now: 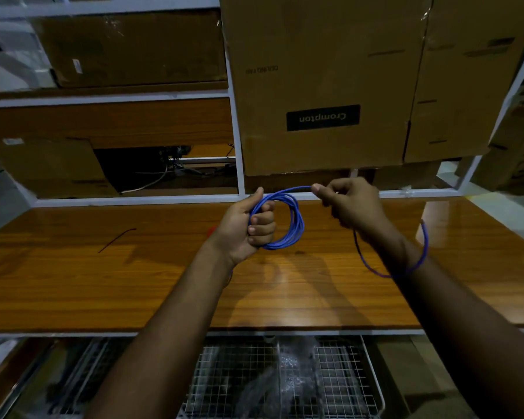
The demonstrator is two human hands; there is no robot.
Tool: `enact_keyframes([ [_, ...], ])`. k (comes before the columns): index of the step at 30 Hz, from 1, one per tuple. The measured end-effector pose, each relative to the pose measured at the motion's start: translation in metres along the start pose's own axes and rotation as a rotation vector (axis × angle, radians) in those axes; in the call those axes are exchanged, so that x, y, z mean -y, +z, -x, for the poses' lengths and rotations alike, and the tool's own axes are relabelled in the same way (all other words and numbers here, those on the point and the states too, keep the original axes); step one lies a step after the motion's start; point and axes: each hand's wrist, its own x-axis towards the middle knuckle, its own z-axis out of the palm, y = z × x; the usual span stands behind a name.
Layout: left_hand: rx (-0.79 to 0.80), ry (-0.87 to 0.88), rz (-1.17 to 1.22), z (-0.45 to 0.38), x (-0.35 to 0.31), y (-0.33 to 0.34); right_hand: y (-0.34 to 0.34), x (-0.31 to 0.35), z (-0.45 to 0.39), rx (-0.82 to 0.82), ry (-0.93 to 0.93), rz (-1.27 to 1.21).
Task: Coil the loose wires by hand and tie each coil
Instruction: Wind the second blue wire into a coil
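Note:
A blue wire coil of several loops hangs above the wooden table. My left hand grips the coil's left side, fingers curled round the bundled loops. My right hand pinches the strand leading off the coil's top. The loose tail of the blue wire drops behind my right wrist and loops round under my forearm. A thin black tie lies on the table at the left, apart from both hands.
Large cardboard boxes stand on the white shelf frame right behind the table. A small red thing peeks out behind my left wrist. A wire mesh basket sits below the table's front edge.

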Motion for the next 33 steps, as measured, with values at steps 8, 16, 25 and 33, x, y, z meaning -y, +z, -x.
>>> enact_keyframes([
  [8,-0.046,0.024,0.123,-0.003,0.005,-0.007,0.016,-0.008,0.017,0.133,0.038,0.105],
  [16,-0.190,0.156,0.295,-0.004,-0.002,-0.017,0.024,-0.024,0.041,0.497,0.265,-0.428],
  [25,-0.228,0.148,0.191,-0.008,0.001,-0.015,0.023,-0.018,0.028,0.222,0.179,0.036],
  [33,-0.201,0.113,0.203,-0.011,0.006,-0.010,0.024,0.029,0.043,0.643,0.030,1.002],
])
